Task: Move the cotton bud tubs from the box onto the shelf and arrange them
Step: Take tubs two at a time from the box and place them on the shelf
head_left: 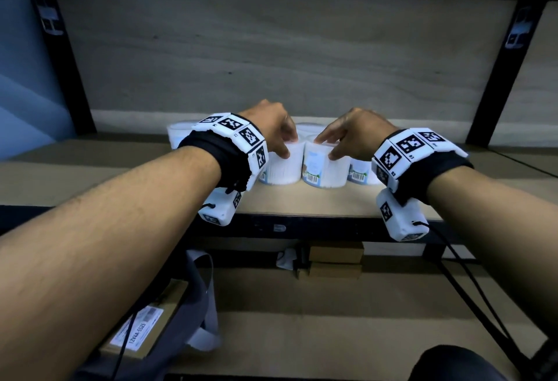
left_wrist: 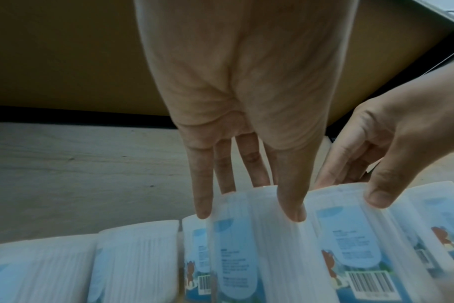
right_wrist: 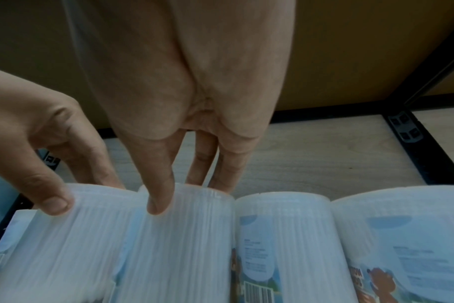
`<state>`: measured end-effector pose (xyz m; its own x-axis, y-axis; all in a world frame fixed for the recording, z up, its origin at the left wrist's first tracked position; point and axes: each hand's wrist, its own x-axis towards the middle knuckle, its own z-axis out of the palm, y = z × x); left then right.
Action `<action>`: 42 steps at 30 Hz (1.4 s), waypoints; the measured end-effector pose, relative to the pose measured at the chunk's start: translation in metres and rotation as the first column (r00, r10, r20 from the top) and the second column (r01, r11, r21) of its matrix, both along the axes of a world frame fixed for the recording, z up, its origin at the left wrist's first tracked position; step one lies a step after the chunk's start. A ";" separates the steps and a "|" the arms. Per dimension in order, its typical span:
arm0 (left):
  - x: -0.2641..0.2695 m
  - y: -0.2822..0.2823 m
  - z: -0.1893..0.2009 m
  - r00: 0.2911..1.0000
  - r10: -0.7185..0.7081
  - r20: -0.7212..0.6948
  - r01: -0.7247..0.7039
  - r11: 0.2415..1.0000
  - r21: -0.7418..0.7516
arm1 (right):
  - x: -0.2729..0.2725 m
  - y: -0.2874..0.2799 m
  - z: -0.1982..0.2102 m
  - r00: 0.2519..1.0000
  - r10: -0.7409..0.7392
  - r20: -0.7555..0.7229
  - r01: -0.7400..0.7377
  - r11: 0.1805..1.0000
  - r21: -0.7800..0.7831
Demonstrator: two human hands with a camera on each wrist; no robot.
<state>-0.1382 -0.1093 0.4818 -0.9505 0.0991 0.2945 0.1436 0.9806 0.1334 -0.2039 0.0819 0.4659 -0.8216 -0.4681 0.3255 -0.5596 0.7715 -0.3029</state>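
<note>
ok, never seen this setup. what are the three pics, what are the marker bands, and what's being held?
No robot here: a person wears a camera on the head and one on each wrist. The checkered bands are marker cuffs strapped to the wrists.

The head view looks down on both forearms reaching onto a wooden shelf. The two wrist views look along each palm toward the fingers.

On the shelf stand several clear cotton bud tubs. The left hand grips the top of one tub, thumb in front and fingers behind. The right hand grips the neighbouring tub the same way. Both tubs stand upright, side by side.
</note>
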 end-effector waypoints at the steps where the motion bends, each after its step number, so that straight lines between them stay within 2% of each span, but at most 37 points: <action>1: -0.001 0.000 0.000 1.000 0.001 -0.002 -0.001 1.000 0.000 | 0.000 0.000 0.000 1.000 0.003 -0.003 -0.003 1.000 -0.003; 12: -0.002 0.002 0.000 1.000 0.025 0.016 -0.025 1.000 -0.005 | 0.002 0.001 -0.003 1.000 0.013 -0.016 -0.012 1.000 0.014; 16: 0.009 0.007 -0.003 0.998 0.042 0.054 -0.038 0.997 -0.068 | 0.018 0.005 -0.009 0.996 0.012 -0.086 -0.004 0.996 0.084; 19: 0.019 0.012 -0.011 0.995 0.070 0.067 -0.062 0.991 -0.119 | 0.030 0.012 -0.014 0.988 -0.014 -0.151 0.022 0.998 0.053; 22: 0.030 0.017 -0.021 0.998 0.058 0.017 -0.055 0.989 -0.138 | 0.045 0.021 -0.015 0.992 -0.021 -0.128 0.024 0.999 0.024; 29: 0.073 0.042 -0.040 0.999 -0.028 -0.026 0.024 0.990 -0.138 | 0.092 0.044 -0.027 0.992 -0.016 -0.127 0.025 0.997 0.069; 39: 0.125 0.075 -0.100 0.987 -0.122 0.101 0.125 0.992 -0.029 | 0.151 0.078 -0.089 0.996 -0.038 0.077 0.033 0.997 0.068; 42: 0.133 0.083 -0.132 0.973 -0.143 0.183 0.147 0.989 -0.005 | 0.164 0.089 -0.121 0.984 -0.072 0.161 0.057 0.994 0.097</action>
<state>-0.0054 -0.0261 0.3498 -0.9631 0.2435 0.1150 0.2593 0.9537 0.1524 -0.0402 0.1711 0.3451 -0.8898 -0.4336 0.1422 -0.4560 0.8331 -0.3131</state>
